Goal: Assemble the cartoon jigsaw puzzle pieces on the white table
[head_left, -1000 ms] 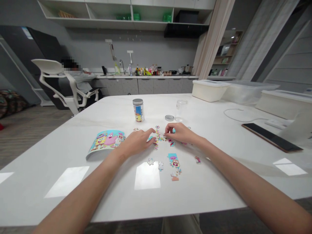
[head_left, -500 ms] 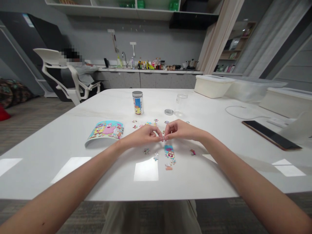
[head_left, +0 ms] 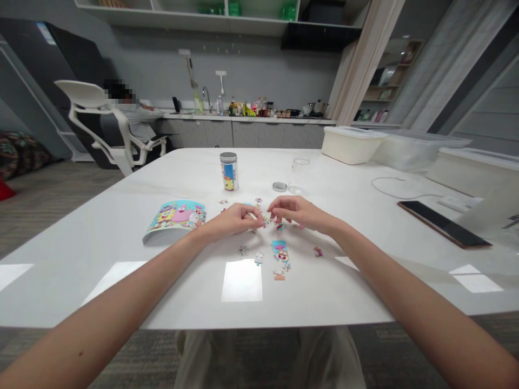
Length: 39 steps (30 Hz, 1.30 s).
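My left hand [head_left: 246, 217] is closed in a pinch over the scattered pieces; what its fingertips hold is too small to name. Just right of it, my right hand [head_left: 292, 209] has thumb and fingers apart, above loose puzzle pieces. Joined puzzle pieces [head_left: 280, 252] in blue and pink lie nearer the table's front edge, with an orange-edged piece [head_left: 279, 277] below them. A pale piece [head_left: 258, 259] and a small piece [head_left: 243, 250] lie to their left, a reddish piece [head_left: 318, 252] to their right. The curved picture sheet [head_left: 180, 216] stands left of my left hand.
Beyond my hands stand a lidded jar [head_left: 229, 174] of pieces and a clear jar [head_left: 299, 174] beside a metal lid [head_left: 279, 187]. At right are a dark phone [head_left: 444, 223], a white cable and plastic boxes [head_left: 352, 146]. A person sits in a white chair [head_left: 83, 96] at far left.
My hands have moved slightly apart from their meeting point. The fingers of my right hand have opened, and pieces between the hands now show.
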### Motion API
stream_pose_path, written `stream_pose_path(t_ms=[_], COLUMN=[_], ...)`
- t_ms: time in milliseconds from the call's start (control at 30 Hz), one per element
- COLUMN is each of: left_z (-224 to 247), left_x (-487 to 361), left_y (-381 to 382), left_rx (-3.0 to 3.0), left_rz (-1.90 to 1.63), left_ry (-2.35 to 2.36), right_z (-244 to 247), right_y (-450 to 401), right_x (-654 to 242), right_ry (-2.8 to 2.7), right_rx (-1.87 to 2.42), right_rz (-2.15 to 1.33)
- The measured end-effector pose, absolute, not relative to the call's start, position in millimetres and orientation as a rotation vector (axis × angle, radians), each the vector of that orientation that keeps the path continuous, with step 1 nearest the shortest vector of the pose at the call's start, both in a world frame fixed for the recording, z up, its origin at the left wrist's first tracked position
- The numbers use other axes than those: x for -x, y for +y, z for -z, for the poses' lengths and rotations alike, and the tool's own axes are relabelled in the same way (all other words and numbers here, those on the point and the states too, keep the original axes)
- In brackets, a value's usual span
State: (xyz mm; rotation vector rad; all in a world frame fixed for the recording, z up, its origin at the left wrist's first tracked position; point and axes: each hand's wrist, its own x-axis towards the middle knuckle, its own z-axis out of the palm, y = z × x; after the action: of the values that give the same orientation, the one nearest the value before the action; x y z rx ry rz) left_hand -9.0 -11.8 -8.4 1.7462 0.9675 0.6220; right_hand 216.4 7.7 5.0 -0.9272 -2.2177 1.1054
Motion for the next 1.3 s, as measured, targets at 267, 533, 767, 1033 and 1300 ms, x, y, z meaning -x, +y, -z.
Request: stream_pose_path(t_ms=[267,533,767,1033,1300], left_z=[2.0,-0.1,7.0,3.3,4.2], left_x=[31.1,14.6,16.3,14.8,14.6], left_y=[5.2,-12.7,-6.6,-10.0,-10.3], left_rx=[-1.481,-1.627,-1.768,-1.784,-1.779], left_rz=[-0.785,-0.558,-0.497,-0.459,-0.488], left_ry=[1.152,1.063,1.063,1.062,1.058], right_z=[17.8,1.8,6.0,12.6,5.9], right_y=[25.0,-7.1,-12.2,-8.2,-15.4], right_x=[-224.1,-195.9,-190.5,-188.2,-186.7], right_ry=[-2.276,-2.278,-2.215,-1.879,-1.797], right_rx=[1.118,0.880,0.941,0.995,1.013], right_rz=[-0.197,-0.919,-0.958,-1.297,-1.406])
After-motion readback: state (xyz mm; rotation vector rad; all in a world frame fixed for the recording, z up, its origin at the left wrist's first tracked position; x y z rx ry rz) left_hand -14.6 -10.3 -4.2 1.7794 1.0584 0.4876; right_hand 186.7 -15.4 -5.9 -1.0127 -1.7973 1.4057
